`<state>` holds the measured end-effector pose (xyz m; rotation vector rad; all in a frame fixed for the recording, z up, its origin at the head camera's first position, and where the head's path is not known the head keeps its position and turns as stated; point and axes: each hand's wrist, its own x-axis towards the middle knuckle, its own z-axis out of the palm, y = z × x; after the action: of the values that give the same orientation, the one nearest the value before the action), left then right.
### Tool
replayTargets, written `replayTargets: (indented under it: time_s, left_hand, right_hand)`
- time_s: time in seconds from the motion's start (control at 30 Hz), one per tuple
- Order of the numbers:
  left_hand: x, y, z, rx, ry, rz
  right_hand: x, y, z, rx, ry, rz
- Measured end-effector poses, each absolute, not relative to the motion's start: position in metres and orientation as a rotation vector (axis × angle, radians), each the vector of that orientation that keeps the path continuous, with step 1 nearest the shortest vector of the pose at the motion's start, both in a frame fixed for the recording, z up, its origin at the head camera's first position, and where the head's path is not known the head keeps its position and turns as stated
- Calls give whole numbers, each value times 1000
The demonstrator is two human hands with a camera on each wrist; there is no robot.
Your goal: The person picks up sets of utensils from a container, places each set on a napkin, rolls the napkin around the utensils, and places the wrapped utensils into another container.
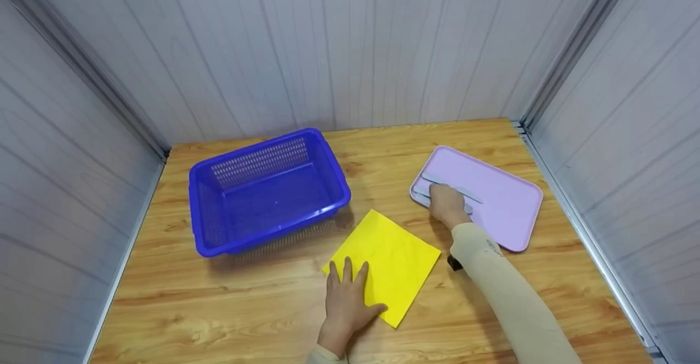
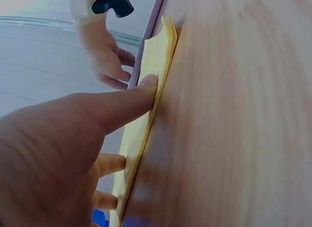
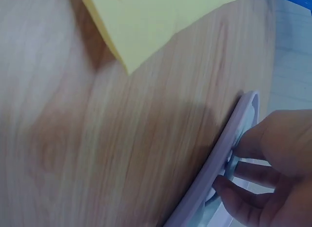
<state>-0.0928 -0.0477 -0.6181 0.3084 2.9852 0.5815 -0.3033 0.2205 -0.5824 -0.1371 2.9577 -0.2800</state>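
Note:
A folded square yellow cloth (image 1: 388, 260) lies on the wooden table, its stacked layers visible along the edge in the left wrist view. My left hand (image 1: 348, 304) rests on its near left side with fingers spread and thumb (image 2: 141, 90) on top. To the right, my right hand (image 1: 447, 203) reaches over the left end of a pink tray (image 1: 506, 200). Its fingers (image 3: 236, 197) curl round a slim grey utensil (image 3: 229, 171), whose shape is mostly hidden by the hand. Other slim grey utensils (image 1: 433, 178) lie beside it on the tray.
A blue plastic basket (image 1: 270, 235) with slotted walls stands at the back left of the table (image 1: 257, 304). Pale panel walls (image 1: 350, 47) enclose the table at the back and on both sides.

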Motion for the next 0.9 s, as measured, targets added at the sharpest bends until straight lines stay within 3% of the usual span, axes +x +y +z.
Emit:
replayTargets:
  time_s: [0.37, 0.73, 0.9]
  left_hand:
    - [-92, -47, -619, 317, 2986, 550]
    - [-89, -49, -624, 308, 2965, 531]
    - [-91, -48, -624, 306, 2965, 536]
  right_hand:
    - [-301, 228, -583, -196, 3057, -42]
    - [-285, 236, -589, -225, 3118, -65]
    - [-270, 224, -583, -418, 3246, -284]
